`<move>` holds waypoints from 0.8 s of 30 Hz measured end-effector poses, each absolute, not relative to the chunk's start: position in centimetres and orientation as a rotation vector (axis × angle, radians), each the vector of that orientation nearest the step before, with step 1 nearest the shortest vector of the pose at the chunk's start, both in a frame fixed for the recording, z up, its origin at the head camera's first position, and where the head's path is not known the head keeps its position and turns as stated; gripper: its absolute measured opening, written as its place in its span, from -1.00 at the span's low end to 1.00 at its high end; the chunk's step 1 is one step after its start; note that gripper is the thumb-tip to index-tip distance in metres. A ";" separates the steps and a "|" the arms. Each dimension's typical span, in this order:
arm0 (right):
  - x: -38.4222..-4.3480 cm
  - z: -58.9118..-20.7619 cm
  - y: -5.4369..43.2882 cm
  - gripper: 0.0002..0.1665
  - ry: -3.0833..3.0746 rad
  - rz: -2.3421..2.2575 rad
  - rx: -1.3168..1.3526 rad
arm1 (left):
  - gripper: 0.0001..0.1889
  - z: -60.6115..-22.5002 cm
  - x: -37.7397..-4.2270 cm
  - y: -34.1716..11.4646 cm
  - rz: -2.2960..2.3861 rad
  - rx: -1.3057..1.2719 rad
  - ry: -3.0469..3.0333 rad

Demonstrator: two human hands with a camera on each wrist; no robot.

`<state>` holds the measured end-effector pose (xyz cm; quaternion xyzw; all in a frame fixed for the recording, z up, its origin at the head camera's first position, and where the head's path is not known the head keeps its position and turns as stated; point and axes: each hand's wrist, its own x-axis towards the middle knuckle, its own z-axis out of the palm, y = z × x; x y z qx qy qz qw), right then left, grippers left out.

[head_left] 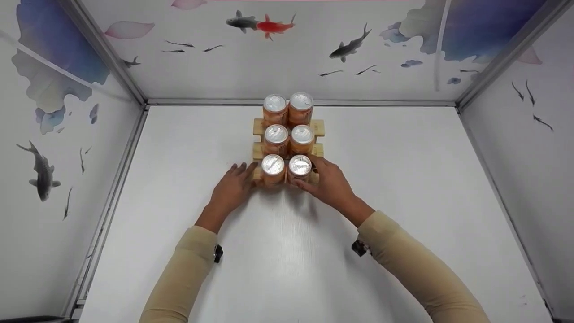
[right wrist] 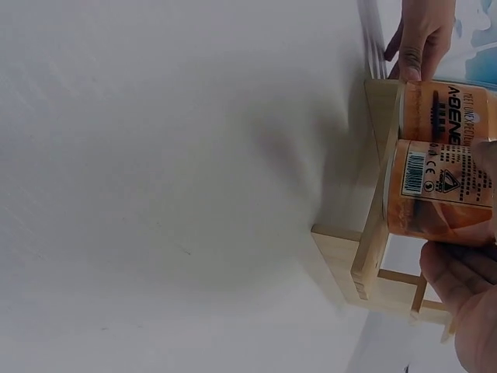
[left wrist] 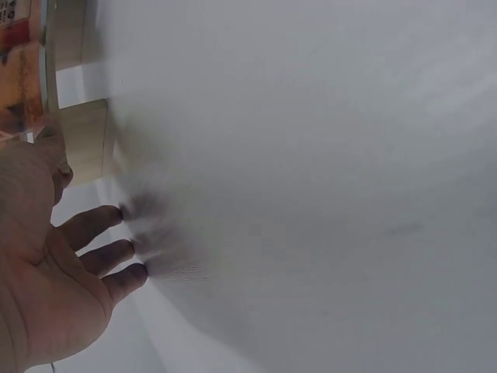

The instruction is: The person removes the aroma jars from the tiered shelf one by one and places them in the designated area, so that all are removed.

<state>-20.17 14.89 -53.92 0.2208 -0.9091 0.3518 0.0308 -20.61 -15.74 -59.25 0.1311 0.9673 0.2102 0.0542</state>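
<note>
Six orange drink cans with silver tops stand in two columns on a stepped wooden rack (head_left: 319, 128). My right hand (head_left: 334, 181) grips the front right can (head_left: 299, 166), its thumb at the near side and fingers round the right side. In the right wrist view this can (right wrist: 439, 186) stands upright on the lowest shelf, its label and barcode showing. Beside it is the front left can (head_left: 272, 166). At the rack's left end, my left hand (head_left: 232, 188) has its thumb against the lowest step. Its other fingers (left wrist: 93, 225) are spread, fingertips at the white table.
Behind the front pair stand the middle cans (head_left: 276, 134) and the back cans (head_left: 275, 104), on higher steps. White table surface (head_left: 287, 251) spreads before and beside the rack. Panels painted with fish (head_left: 274, 27) enclose the table at the back and both sides.
</note>
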 end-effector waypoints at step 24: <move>-20.5 -53.4 20.5 -0.17 -2.772 1.109 0.606 | -0.30 -59.4 -20.6 -15.9 0.651 0.510 2.961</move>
